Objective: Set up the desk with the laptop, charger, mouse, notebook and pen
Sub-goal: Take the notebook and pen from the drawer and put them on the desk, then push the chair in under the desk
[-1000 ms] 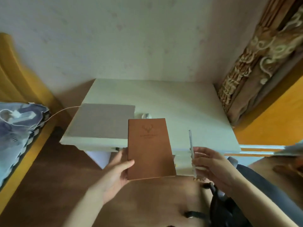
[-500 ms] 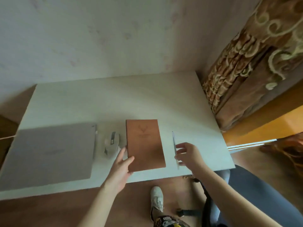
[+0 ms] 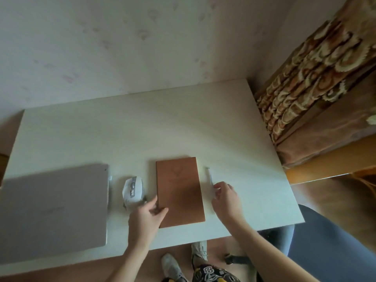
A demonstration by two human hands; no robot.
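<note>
A brown notebook (image 3: 180,190) lies flat near the front of the pale desk (image 3: 142,129). My left hand (image 3: 147,219) grips its lower left edge, thumb on the cover. To its right a slim light pen (image 3: 210,178) rests on the desk, and my right hand (image 3: 224,197) pinches its near end. A white mouse (image 3: 132,190) sits left of the notebook. The closed grey laptop (image 3: 54,210) lies at the desk's front left. No charger is visible.
A wall runs behind the desk. A patterned brown curtain (image 3: 317,82) hangs at the right. A dark blue chair (image 3: 329,245) stands by the front right corner, with my feet (image 3: 173,265) on the wooden floor below.
The notebook and pen have come down from the desk's front edge onto its top. The view has moved closer and over the desk; both hands stay on their objects.
</note>
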